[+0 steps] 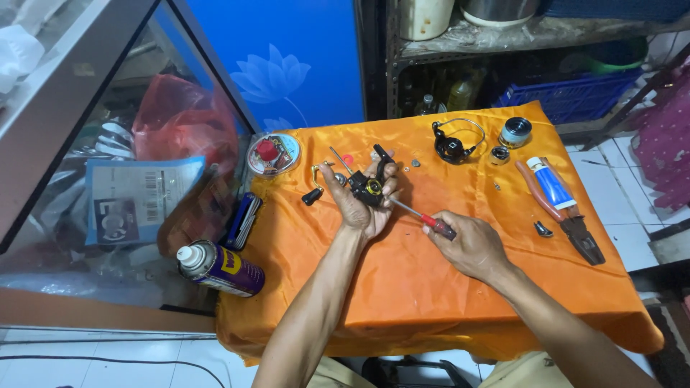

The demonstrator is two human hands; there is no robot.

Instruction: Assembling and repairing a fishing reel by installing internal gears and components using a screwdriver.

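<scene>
A black fishing-reel body (368, 188) with a gold ring on its face sits in the upturned left hand (363, 205), fingers curled up around it, above the middle of a table draped in orange cloth (402, 287). The right hand (471, 244) is closed around the red-and-black handle of a screwdriver (424, 217), whose thin shaft runs up and left to the reel body, the tip touching it. Just left of the left hand a crank handle (314, 188) with a black knob lies on the cloth, and farther left, at the far left corner, sits a round clear tin (273, 154) with a red part inside. Beyond the hands, farther right, lies a black rotor with a wire bail arm (454, 142), and right of it a silver spool (515, 131) with a smaller round part beside it. At the right side lie pliers (568, 215) with orange grips and a blue-and-white tube (550, 183) across them. Small screws dot the far cloth. At the near left edge a blue-and-yellow spray can (219, 268) lies on its side, with a dark folded case (241, 221) beyond it against a glass cabinet (108, 144).
</scene>
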